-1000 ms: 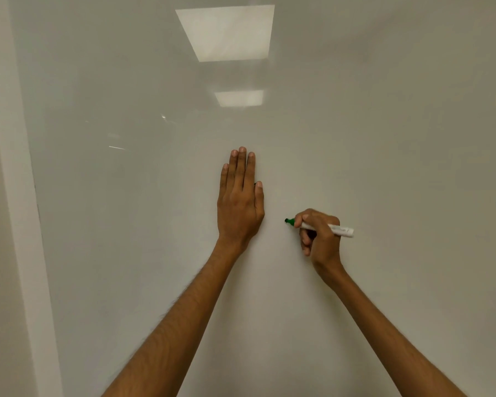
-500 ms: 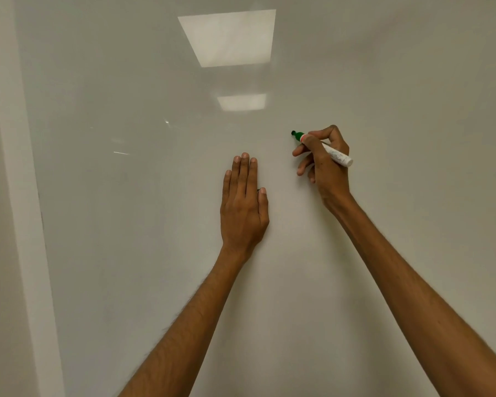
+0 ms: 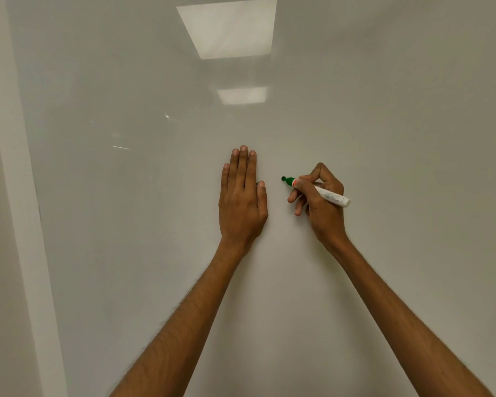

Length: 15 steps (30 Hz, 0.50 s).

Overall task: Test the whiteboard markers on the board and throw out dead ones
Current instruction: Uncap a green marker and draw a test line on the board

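My left hand (image 3: 242,202) lies flat on the whiteboard (image 3: 384,138), fingers straight and together, holding nothing. My right hand (image 3: 321,207) grasps the green marker (image 3: 331,197) like a pen: thumb and index finger pinch it just behind the green nose, the other fingers are curled under, and the white barrel sticks out to the right over the hand. The marker's tip (image 3: 284,178) points left, between the two hands and near the left thumb. I cannot tell if it really touches the surface. I see no green line on the board around it.

I judge the marker as light and stiff, a smooth plastic tube that can turn in the fingers. So a hold close to the nose, as now, gives the best control. The felt tip is the soft part, and too much pressure may crush it. The glossy board, which reflects two ceiling lights (image 3: 228,28), will let the tip slide easily.
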Available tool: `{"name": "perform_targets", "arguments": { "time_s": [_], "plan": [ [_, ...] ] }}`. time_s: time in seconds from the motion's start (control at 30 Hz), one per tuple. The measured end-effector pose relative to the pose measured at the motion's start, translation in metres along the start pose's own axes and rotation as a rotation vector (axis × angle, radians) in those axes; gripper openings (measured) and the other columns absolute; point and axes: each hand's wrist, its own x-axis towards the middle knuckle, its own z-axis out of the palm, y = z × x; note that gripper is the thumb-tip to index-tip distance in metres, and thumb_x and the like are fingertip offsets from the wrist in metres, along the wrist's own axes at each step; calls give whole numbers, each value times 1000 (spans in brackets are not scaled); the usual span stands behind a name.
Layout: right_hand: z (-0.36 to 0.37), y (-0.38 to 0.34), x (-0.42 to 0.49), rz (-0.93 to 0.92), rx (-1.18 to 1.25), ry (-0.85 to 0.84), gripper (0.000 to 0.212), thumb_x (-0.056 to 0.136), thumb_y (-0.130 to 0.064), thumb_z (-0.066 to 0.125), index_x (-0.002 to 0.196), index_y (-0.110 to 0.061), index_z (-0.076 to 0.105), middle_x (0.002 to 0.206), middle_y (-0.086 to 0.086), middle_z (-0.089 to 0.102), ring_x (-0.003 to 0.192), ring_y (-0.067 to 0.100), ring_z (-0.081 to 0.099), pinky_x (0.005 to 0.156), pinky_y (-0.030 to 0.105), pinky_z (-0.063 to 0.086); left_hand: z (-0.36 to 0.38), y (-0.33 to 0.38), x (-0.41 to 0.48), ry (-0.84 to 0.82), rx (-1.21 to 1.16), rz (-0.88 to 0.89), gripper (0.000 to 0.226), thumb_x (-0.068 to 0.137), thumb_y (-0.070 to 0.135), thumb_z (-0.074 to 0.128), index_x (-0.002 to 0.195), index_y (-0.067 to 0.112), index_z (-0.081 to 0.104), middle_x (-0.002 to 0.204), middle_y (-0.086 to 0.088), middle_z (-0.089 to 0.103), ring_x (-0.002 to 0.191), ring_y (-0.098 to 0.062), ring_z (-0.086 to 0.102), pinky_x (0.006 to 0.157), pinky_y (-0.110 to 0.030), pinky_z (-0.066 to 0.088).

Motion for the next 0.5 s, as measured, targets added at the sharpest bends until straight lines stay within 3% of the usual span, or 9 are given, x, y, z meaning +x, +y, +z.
{"name": "perform_targets", "arguments": {
  "time_s": [0.2, 0.5],
  "plan": [
    [-15, 11, -21, 74, 31, -14, 28, 91, 8, 54, 68, -6, 45, 61, 21, 64, 38, 21, 51, 41, 18, 38, 0, 0, 0, -3, 4, -4, 56, 102, 18, 37, 153, 1, 26, 162, -16, 24, 152, -26, 17, 125, -41, 13],
    [-29, 22, -39, 187, -5, -146, 19, 79, -6, 58, 66, -2, 45, 54, 21, 58, 37, 23, 47, 39, 23, 37, -1, 1, -1, -16, -12, -13, 57, 99, 14, 37, 153, 0, 26, 162, -15, 23, 152, -26, 15, 126, -39, 11]
  ]
}}
